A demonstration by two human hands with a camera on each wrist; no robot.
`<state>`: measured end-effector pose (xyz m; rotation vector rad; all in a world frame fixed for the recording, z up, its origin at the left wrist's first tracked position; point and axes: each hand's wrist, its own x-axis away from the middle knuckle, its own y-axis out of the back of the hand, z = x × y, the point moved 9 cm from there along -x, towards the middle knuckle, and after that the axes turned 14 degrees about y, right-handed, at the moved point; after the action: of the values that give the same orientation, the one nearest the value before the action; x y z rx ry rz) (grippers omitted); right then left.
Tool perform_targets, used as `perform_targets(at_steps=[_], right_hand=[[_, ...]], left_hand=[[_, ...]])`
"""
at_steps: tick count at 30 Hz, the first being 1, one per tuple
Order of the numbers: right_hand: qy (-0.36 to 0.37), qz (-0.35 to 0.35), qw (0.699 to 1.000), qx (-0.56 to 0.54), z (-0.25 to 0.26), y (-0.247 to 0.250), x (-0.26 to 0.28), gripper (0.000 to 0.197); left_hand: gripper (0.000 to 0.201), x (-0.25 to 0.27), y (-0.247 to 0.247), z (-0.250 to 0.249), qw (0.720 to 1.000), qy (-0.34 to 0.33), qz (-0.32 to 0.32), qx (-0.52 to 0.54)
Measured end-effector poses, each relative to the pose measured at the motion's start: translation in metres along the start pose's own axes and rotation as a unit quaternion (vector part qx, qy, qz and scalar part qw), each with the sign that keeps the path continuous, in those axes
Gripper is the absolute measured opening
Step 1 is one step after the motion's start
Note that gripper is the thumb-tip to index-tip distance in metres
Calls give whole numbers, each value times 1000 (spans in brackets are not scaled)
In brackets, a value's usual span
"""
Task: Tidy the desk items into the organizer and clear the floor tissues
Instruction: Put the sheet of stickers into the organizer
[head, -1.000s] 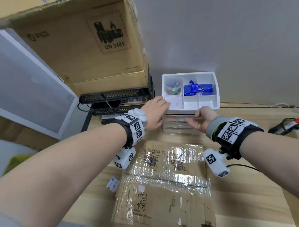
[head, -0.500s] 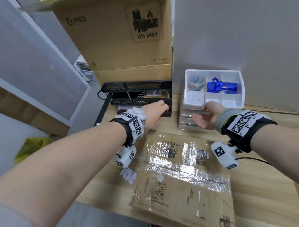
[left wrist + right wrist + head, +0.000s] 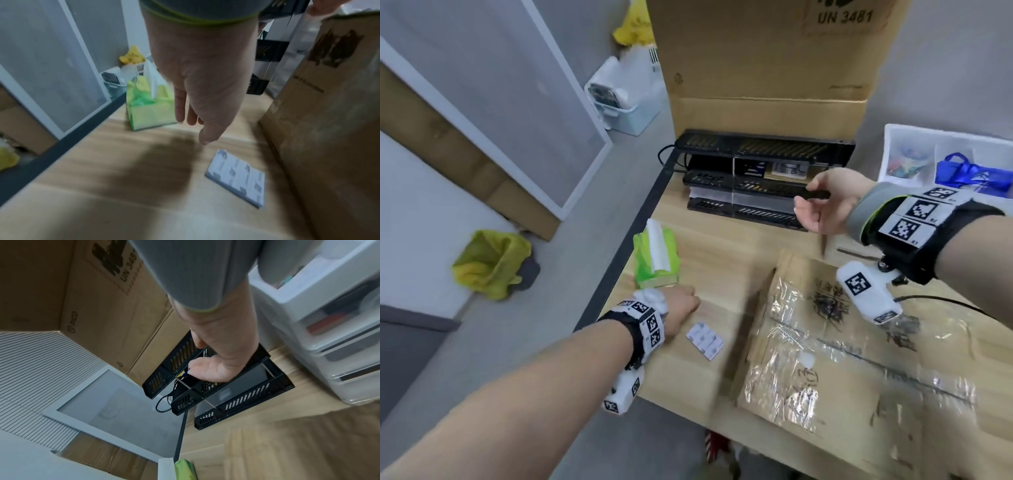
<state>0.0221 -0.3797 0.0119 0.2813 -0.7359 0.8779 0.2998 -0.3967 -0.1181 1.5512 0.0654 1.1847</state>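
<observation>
Left hand [image 3: 202, 91] hangs low over the wooden desk [image 3: 709, 270], fingers straight and loose, holding nothing, thumb tip just above the small white sticker sheet [image 3: 236, 177] lying flat near the desk's front edge. Right hand [image 3: 825, 202] hovers in front of the black stacked paper trays [image 3: 760, 178], fingers loosely curled, nothing in them as far as the views show. White drawer organizer [image 3: 893, 150] sits at the far right, top compartments already holding a blue ribbon bundle [image 3: 972, 173] and something colourful, too blurred to name. Green tissue pack [image 3: 655, 257] stands at the desk's left edge, just beyond the left hand. Risks, as I judge: the sheet is thin and flat, so a pinch could slip or just slide it toward the edge and off; a careless left-hand sweep could knock the tissue pack onto the floor. The film-wrapped cardboard boxes [image 3: 842, 359] crowd the sheet's right side, limiting finger room. Floor tissues not clearly visible; yellow-lined bin [image 3: 489, 263] on the floor is well apart.
</observation>
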Motion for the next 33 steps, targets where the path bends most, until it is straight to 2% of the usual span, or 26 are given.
perform_targets(at_steps=[3,7,10,15,18,19,21,24,28,30,33], right_hand=[[-6,4,1000,10,-7,-17,-5,20],[-19,-4,1000,-15,-27,-30,-12,18],[-9,1,999,-31,-34,-35,-9,24],[-16,-10,1000,8,-29,-25,-7,18],[-13,-9,1000,12,-24,-19,-6,15],[-6,-9,1000,6,-19,-12,-5,14],[13,-7,1000,-5,-9,-1,-2,12],[32,3,999,-15,3,13,1,12],[43,21,999,-1,15,37,4,28],[47,32,998,-9,21,53,6,27],[50,44,998,-10,32,74,13,12]], left_hand=[[37,3,-13,-14,999,-34,-41,4],[48,-7,-35,-29,997,-68,-39,2],[55,-12,-43,-34,998,-51,2,-25],[62,-22,-50,-38,998,-26,36,-39],[36,-26,-45,-30,994,38,100,6],[33,-25,-46,-30,992,50,114,11],[42,-21,-43,-26,995,53,88,10],[33,-7,-12,-14,995,44,58,74],[28,-9,94,-9,977,70,59,194],[33,-13,153,-23,970,44,46,234],[29,-10,223,-66,964,-27,16,265]])
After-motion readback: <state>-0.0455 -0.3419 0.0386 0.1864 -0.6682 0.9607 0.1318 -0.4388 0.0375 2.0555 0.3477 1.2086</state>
